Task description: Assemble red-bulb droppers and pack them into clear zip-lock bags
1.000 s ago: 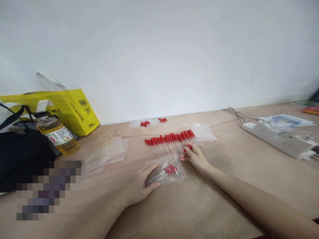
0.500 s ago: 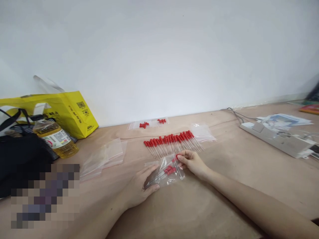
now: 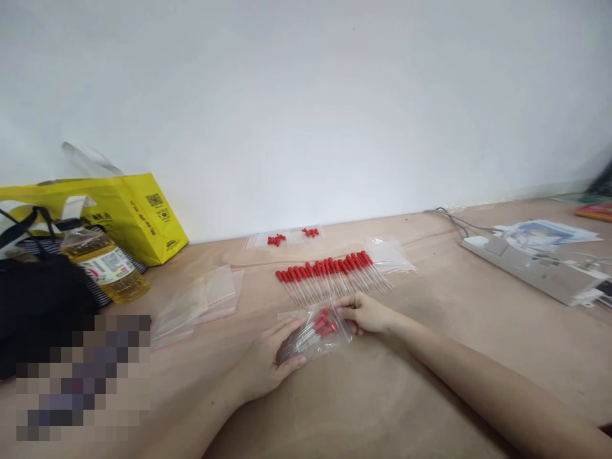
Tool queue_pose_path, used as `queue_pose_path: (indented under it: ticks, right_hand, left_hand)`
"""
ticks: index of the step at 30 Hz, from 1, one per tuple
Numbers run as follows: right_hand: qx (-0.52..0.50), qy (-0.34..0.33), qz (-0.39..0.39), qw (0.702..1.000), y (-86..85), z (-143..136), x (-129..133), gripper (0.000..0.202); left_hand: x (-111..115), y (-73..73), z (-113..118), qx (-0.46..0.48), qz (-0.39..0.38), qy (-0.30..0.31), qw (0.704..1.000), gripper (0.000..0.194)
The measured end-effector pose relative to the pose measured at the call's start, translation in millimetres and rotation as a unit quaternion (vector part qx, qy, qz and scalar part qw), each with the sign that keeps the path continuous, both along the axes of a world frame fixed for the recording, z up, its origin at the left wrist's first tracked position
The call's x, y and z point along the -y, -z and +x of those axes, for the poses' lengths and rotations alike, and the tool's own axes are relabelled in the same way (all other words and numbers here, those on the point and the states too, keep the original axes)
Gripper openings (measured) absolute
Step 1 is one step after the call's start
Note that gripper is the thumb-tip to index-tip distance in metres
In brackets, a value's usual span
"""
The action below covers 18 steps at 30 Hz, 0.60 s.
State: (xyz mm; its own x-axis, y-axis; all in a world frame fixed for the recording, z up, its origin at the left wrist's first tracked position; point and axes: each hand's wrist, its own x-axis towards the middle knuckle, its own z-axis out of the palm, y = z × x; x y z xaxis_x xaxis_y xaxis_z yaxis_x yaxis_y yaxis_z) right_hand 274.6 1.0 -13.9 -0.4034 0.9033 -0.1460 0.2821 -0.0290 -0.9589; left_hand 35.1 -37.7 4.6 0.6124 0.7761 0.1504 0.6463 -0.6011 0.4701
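Observation:
A clear zip bag (image 3: 310,350) lies on the table with several glass droppers (image 3: 326,324) inside, their red rubber bulbs toward the bag's right end. My left hand (image 3: 272,354) grips the bag's left end between thumb and fingers. At the opposite end, my right hand (image 3: 361,312) pinches the bag's edge near its opening. Just beyond the bag, a row of loose red-bulbed droppers (image 3: 329,271) lies side by side, bulbs pointing away from me.
Flat plastic bags (image 3: 210,296) lie on the left, and another stack (image 3: 392,255) at the right. Filled bags (image 3: 291,237) rest by the wall. An oil bottle (image 3: 105,264) and yellow bag (image 3: 143,217) stand left; a power strip (image 3: 530,268) is right.
The dropper that my right fingers held at the bag's opening is now inside with the others. My right hand has shifted slightly down onto the bag's edge; my left hand stays put.

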Motion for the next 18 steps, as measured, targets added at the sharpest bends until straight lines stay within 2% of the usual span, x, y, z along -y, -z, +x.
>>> queue_pose_path:
  ticks: [1, 3, 5, 6, 8, 11, 14, 18]
  right_hand:
    - [0.028, 0.030, 0.014, 0.999, -3.7, 7, -4, 0.023]
    - [0.086, 0.105, 0.124, 0.983, -12.0, 22, -16, 0.018]
    - [0.201, 0.169, 0.234, 0.936, -20.1, 36, -32, 0.015]
    - [0.275, 0.206, 0.260, 0.902, -23.4, 41, -42, 0.015]
    - [0.322, 0.245, 0.265, 0.875, -27.9, 47, -61, 0.018]
    - [0.354, 0.271, 0.254, 0.858, -28.5, 45, -84, 0.025]
    - [0.375, 0.278, 0.246, 0.850, -25.3, 37, -98, 0.025]
    - [0.381, 0.278, 0.237, 0.849, -20.5, 28, -104, 0.016]
  left_hand:
    - [0, 0.5, 0, -0.005, 0.000, -0.001, 1.000, 0.050]
    - [0, 1.4, -1, -0.015, 0.008, -0.002, 1.000, 0.049]
    - [0, 2.1, -1, -0.025, 0.025, 0.007, 0.999, 0.047]
    - [0, 2.3, -1, -0.029, 0.032, 0.013, 0.999, 0.046]
    - [-1, 2.2, -1, -0.034, 0.036, 0.023, 0.999, 0.044]
    - [-1, 1.8, -1, -0.036, 0.022, 0.027, 0.999, 0.042]
    - [0, 1.5, -1, -0.029, 0.015, 0.024, 0.999, 0.042]
    - [1, 1.5, -1, -0.014, 0.014, 0.023, 1.000, 0.041]
